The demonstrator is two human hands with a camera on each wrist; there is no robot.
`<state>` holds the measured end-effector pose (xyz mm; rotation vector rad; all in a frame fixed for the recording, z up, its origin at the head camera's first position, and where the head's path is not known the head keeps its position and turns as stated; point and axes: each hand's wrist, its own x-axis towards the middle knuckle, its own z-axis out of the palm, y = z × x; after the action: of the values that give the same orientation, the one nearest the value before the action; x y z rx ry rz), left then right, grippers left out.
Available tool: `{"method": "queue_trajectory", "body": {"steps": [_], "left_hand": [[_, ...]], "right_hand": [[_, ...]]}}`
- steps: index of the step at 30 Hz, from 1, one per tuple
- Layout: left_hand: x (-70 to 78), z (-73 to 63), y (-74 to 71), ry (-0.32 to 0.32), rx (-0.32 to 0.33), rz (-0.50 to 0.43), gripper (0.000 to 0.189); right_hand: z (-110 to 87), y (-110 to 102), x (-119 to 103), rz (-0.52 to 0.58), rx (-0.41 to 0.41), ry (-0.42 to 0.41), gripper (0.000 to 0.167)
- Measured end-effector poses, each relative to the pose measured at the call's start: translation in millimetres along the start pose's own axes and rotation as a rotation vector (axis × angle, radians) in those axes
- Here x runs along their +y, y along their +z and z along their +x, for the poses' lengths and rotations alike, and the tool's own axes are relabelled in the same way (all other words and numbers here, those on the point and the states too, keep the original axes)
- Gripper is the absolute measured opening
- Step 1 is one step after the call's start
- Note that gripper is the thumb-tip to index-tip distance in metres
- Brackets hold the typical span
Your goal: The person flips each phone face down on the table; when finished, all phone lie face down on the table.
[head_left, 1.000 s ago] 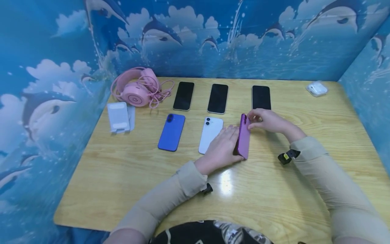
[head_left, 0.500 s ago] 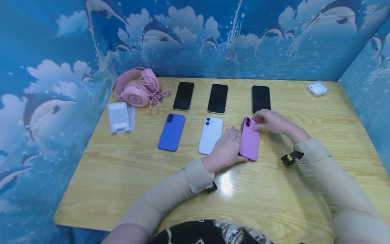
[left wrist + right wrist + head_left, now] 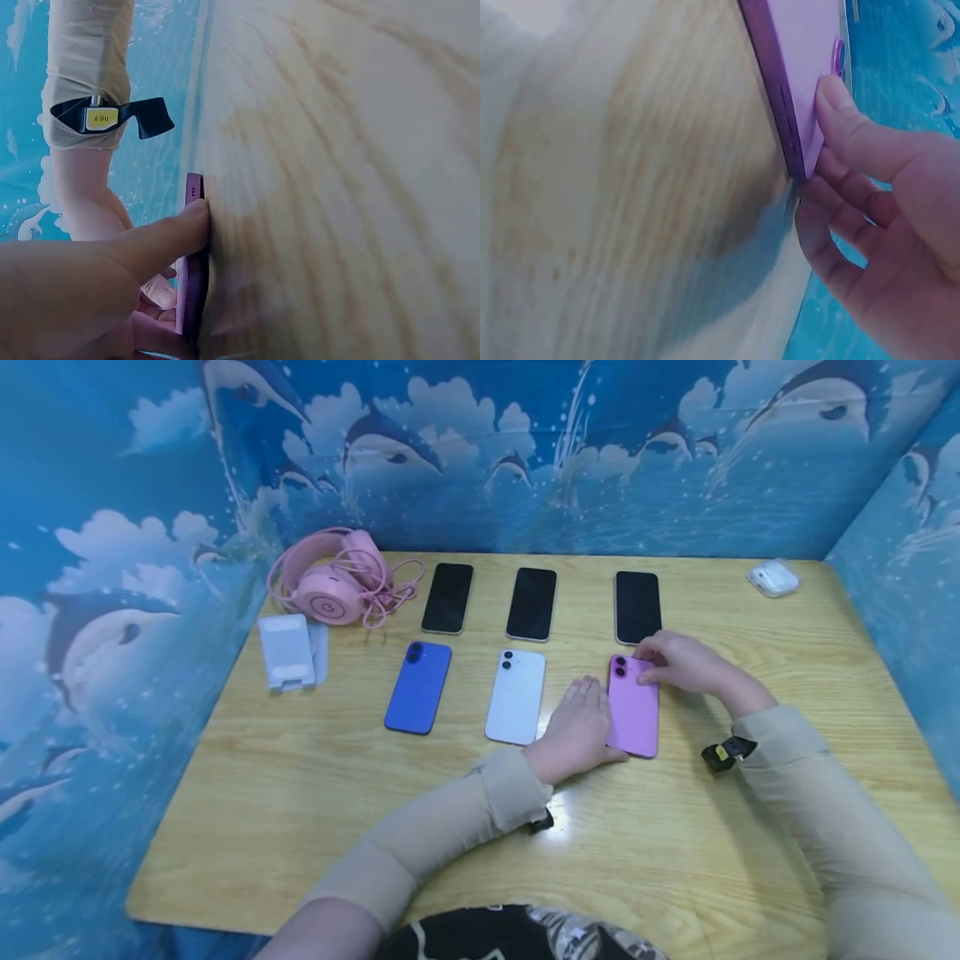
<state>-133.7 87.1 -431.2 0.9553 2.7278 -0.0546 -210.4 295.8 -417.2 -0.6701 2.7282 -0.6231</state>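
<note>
The pink phone (image 3: 633, 714) lies back up on the bench (image 3: 337, 827), between my two grips, its long axis running away from me almost straight toward the far edge. Its camera end points away, with the lenses at the far left corner. I judge that this placing between left and right matters most.

My right grip (image 3: 686, 663) is narrow and holds the phone by its far right corner: the thumb rests on the back, the fingers sit at and below the edge. From there, the phone extends to the left and toward me. My left grip (image 3: 577, 727) is flat rather than closed, straight fingers along the left long edge, thumb at the near short end; from it, the phone lies to the right. Both grips touch it, so neither is nearer. I cannot tell whether the right edge is slightly raised.

Just beyond the phone's far end is the right-hand black phone (image 3: 637, 607), close by my right fingers; contact there is unclear. To the left lies the white phone (image 3: 515, 697), apart from the pink one, then the blue phone (image 3: 418, 687), with two more black phones (image 3: 532, 603) behind them.
</note>
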Motion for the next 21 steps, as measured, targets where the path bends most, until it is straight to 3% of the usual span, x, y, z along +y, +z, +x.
{"method": "queue_trajectory", "body": {"steps": [9,16,21], "left_hand": [[-1.7,-1.5,4.7,-0.019,-0.005,-0.045,0.103],[-4.9,-3.7,2.6,-0.017,0.013,-0.086,0.101],[-27.8,-7.8,-8.2,-0.007,0.063,-0.142,0.092]], "right_hand": [[2.2,1.6,-4.1,-0.041,-0.029,0.047,0.034],[4.2,0.4,-7.9,-0.055,-0.045,0.037,0.034],[8.2,-0.1,-12.6,-0.097,-0.082,0.063,0.031]]}}
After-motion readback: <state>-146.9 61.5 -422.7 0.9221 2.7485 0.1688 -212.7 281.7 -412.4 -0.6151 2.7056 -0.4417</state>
